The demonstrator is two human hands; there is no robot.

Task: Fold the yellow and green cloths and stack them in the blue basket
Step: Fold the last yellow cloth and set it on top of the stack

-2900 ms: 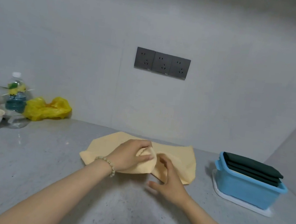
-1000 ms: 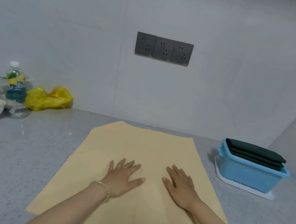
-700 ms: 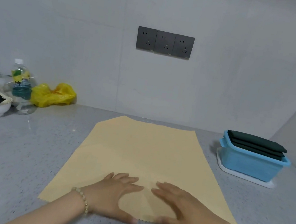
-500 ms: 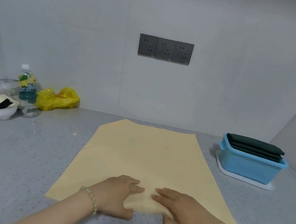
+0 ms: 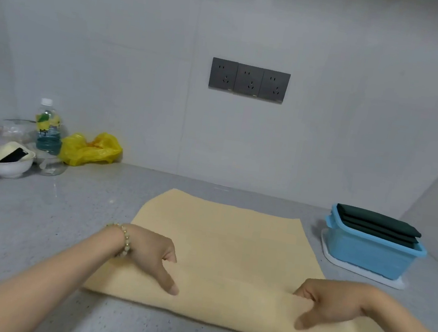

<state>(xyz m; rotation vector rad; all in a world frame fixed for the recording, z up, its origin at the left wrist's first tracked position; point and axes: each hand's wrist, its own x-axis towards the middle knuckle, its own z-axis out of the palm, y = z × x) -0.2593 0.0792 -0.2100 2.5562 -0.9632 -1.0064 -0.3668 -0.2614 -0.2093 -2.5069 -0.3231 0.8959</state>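
The yellow cloth (image 5: 230,239) lies spread on the grey counter, its near edge turned up and rolled forward over itself. My left hand (image 5: 153,254), with a bead bracelet on the wrist, grips that raised edge towards its left end. My right hand (image 5: 333,300) grips the same edge towards its right end. Each thumb lies on top of the fold and the fingers are tucked under it. Folded dark green cloths (image 5: 377,224) sit stacked in the blue basket (image 5: 367,255) at the right, which rests on a white lid.
At the far left stand a white bowl (image 5: 6,163) holding a phone, a water bottle (image 5: 48,129), a clear jar and a crumpled yellow plastic bag (image 5: 90,149). A triple wall socket (image 5: 249,80) is on the back wall. A slanted wall rises behind the basket.
The crumpled yellow cloth was spread flat and smoothed. My hands then slid to its near edge, moved apart, gripped it and lifted it forward into a fold.
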